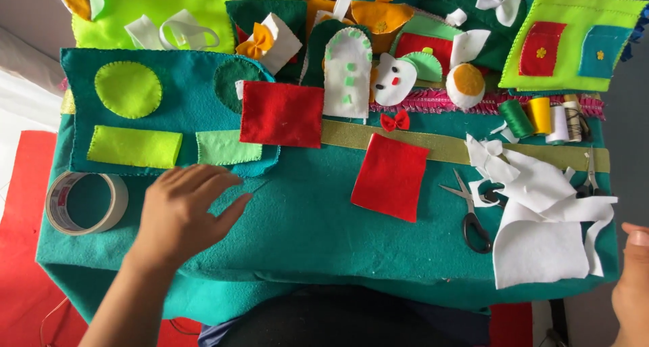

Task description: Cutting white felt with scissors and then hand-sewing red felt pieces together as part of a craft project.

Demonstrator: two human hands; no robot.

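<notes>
My left hand (186,208) lies flat, fingers spread, on the big teal felt sheet (304,232), just below a teal felt panel (182,103) sewn with a lime circle, a lime rectangle and a light green patch. My right hand (632,279) shows only at the right edge, beside the white felt scraps (541,245), holding nothing that I can see. Two red felt rectangles lie in the middle, one (282,114) higher on the panel's edge and one (391,176) lower on the teal sheet.
A tape roll (86,202) sits at the left. Black-handled scissors (473,215) lie by the white scraps. Thread spools (541,117) stand at the right. Felt pieces, bows and a lime panel (574,42) with red and teal pockets crowd the back. Red cloth (23,252) lies below left.
</notes>
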